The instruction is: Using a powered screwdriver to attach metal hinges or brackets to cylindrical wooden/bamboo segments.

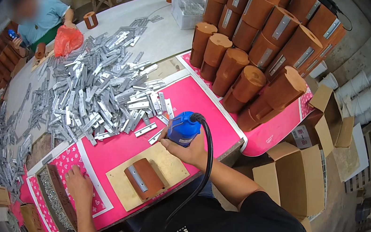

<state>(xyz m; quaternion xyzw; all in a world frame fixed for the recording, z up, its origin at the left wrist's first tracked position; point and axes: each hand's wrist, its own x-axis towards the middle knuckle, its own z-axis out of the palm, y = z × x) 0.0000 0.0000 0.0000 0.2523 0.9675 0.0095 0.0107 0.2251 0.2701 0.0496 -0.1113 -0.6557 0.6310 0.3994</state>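
Note:
In my right hand is a blue electric screwdriver with a black cord, held up over the pink sheet. My left hand is low over the patterned pink sheet, its fingers curled; whatever they may pinch is too small to make out. Beside it lies a long narrow wooden tray filled with small metal screws. Between my hands, a short reddish-brown cylinder lies on its side on a pale wooden board. A flat metal strip runs along its top.
Loose metal strips form a wide heap beyond the board. Brown cylinders stand stacked at the far right. Open cardboard boxes sit right of the table. Across the table, a person works beside a red plastic bag.

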